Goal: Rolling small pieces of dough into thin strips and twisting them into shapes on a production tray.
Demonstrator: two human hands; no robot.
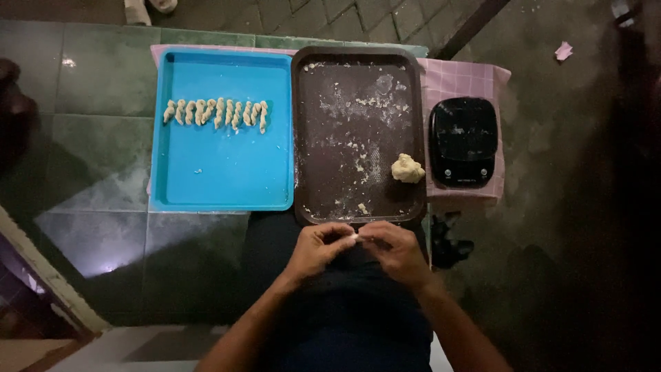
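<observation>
From the head camera, your left hand [318,249] and right hand [394,249] meet over your lap, just below the near edge of the dark brown rectangular plastic tray [323,138]. The fingertips of both pinch a small pale piece of dough [356,237] between them. A larger lump of pale dough [407,169] sits on the tray's right side. On the bright blue plastic tray [220,179] lies a row of twisted dough sticks [217,112]. A black kitchen scale [463,141] rests on pink checked cloth [458,79].

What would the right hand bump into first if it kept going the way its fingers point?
Probably the left hand: the right hand points leftward at it, and both pinch a small dough piece between their fingertips.
</observation>
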